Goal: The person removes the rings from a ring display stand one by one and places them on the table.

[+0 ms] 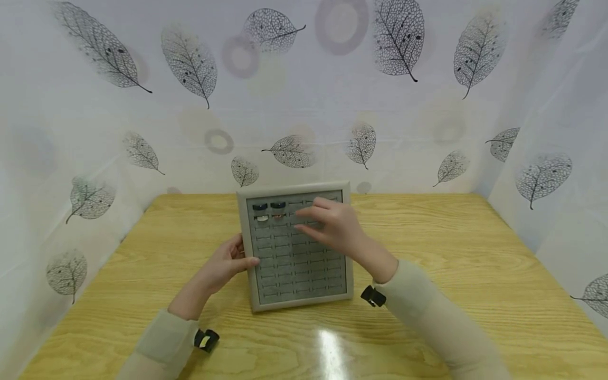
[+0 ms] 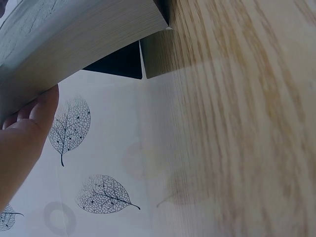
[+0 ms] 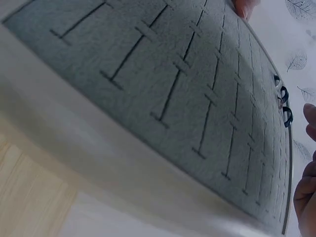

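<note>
A ring display board with a pale frame and grey slotted pad stands tilted on the table. My left hand grips its left edge, thumb on the front and fingers behind. Two black rings sit in the top row at the left; below them are a whitish ring and a reddish ring. Before the upper right slots hovers my right hand, thumb and fingers apart, with nothing visible between them. In the right wrist view, the rings appear small near those curved fingers.
Underneath is a wood-grain table. A dark support flap shows behind the board in the left wrist view. White cloth printed with leaves hangs at the back and sides. Black devices are strapped near both wrists.
</note>
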Tool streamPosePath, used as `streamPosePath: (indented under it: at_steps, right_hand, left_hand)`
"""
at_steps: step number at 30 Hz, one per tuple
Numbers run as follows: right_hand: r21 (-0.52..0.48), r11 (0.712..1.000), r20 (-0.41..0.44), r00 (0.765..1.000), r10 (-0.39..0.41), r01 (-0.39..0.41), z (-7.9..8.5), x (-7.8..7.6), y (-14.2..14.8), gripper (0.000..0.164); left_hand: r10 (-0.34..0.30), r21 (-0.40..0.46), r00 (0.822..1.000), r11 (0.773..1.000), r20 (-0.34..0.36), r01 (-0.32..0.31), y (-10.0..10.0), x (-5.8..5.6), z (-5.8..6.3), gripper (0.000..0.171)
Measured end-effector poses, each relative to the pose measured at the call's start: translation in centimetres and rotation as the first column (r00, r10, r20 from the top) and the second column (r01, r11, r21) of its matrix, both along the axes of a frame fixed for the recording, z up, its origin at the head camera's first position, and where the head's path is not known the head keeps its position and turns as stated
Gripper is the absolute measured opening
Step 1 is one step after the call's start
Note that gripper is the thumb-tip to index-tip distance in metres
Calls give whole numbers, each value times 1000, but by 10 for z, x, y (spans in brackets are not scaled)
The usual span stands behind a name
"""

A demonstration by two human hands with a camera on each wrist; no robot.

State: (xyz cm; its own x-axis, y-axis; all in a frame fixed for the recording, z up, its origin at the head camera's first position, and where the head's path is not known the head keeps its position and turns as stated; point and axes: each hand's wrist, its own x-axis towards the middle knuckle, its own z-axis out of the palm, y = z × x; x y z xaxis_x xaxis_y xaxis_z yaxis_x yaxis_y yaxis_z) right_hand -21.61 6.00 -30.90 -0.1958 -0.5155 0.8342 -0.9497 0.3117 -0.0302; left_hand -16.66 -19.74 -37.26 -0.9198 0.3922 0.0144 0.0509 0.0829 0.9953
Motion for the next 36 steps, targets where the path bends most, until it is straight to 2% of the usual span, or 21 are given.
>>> streamPosePath:
  at_steps: [6, 10, 22, 28, 36]
  right_hand:
    - [28, 994, -68, 992, -106, 109, 6, 0, -14, 16]
    - [57, 982, -64, 982, -177, 181, 9, -1, -22, 18]
    - [86, 959, -84, 961, -263, 270, 9, -4, -39, 13]
    - [61, 969, -94, 967, -235, 241, 7, -7, -40, 9]
    - [-4, 994, -67, 992, -105, 105, 2, -16, -38, 8]
  left_hand:
    - [-13, 20, 1000, 1000, 6, 13, -1, 0, 0, 67]
    - [-21, 25, 1000, 999, 2, 21, 0, 0, 1, 66]
    - [-35, 30, 999, 999, -3, 35, 0, 0, 1, 66]
    - [-34, 32, 999, 999, -7, 34, -1, -1, 0, 67]
    - [-24, 27, 1000, 999, -1, 24, -1, -1, -1, 69]
